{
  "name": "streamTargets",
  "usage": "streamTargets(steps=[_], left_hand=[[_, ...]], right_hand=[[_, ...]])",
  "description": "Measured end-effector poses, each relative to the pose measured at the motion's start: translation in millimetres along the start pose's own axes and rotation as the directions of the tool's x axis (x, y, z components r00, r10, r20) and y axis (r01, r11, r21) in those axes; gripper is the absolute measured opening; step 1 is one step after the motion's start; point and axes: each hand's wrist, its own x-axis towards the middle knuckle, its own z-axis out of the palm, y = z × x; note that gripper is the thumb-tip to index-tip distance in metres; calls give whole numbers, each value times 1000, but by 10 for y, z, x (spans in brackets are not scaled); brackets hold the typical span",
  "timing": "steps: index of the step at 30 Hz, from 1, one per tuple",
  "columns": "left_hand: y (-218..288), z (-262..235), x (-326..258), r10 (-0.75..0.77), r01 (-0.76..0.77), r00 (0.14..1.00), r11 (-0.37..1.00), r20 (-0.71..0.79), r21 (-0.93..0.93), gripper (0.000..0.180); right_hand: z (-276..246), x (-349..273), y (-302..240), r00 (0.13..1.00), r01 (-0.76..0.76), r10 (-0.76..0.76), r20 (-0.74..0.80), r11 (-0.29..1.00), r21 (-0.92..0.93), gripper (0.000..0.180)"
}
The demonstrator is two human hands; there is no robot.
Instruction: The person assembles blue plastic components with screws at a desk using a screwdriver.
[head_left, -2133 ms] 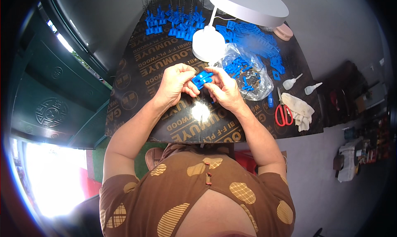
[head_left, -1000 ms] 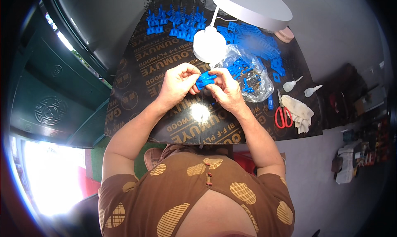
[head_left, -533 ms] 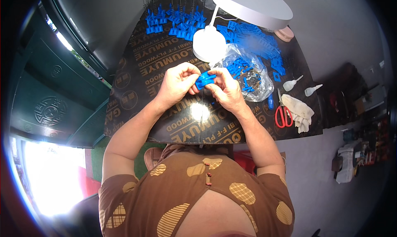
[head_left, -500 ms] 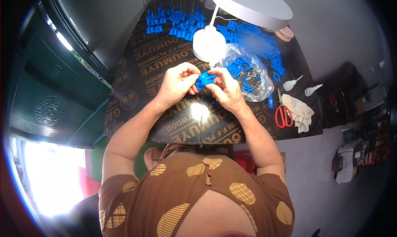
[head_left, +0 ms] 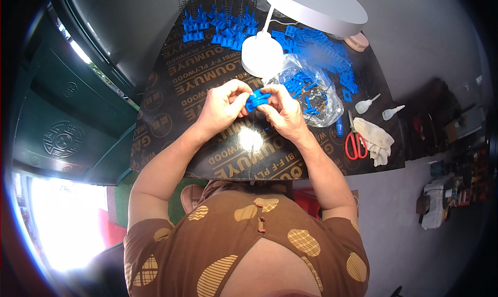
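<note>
A small blue plastic part [head_left: 256, 100] is held above the table between both hands. My left hand [head_left: 222, 106] is closed, its thumb and fingers pinching the part's left side. On the other side, my right hand [head_left: 284, 112] grips the part between thumb and fingers. The fingertips cover some of it, and any smaller piece in them is too small to make out. Just right of my right hand lies a clear plastic bag [head_left: 332, 110] with small blue pieces and metal bits in it.
A white lamp [head_left: 262, 56] stands beyond my hands. Blue parts with upright springs [head_left: 220, 27] fill the back left; a pile of blue parts [head_left: 324, 48] lies back right. Red-handled scissors [head_left: 355, 144], a cloth [head_left: 374, 141] and two white squeeze bottles [head_left: 365, 105] are at the right.
The blue part has turned very slightly between my fingers. Both hands stay in almost the same place.
</note>
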Motion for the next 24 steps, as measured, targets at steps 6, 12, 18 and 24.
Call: streamTargets(steps=[6,12,18,24], left_hand=[[6,8,-9,9,-9,1000,1000,-3,10,9],[5,18,-15,3,-3,1000,999,-15,-36,10],[9,24,-14,25,-26,1000,997,-12,-75,14],[16,18,1,-7,6,1000,995,-2,-102,19]], right_hand=[[2,-1,5,1000,4,-4,-5,1000,-6,30],[3,1,3,1000,4,-4,-8,1000,13,31],[-3,-1,-2,1000,0,1,-11,1000,30,32],[-7,8,20,1000,1,-1,-11,999,37,32]])
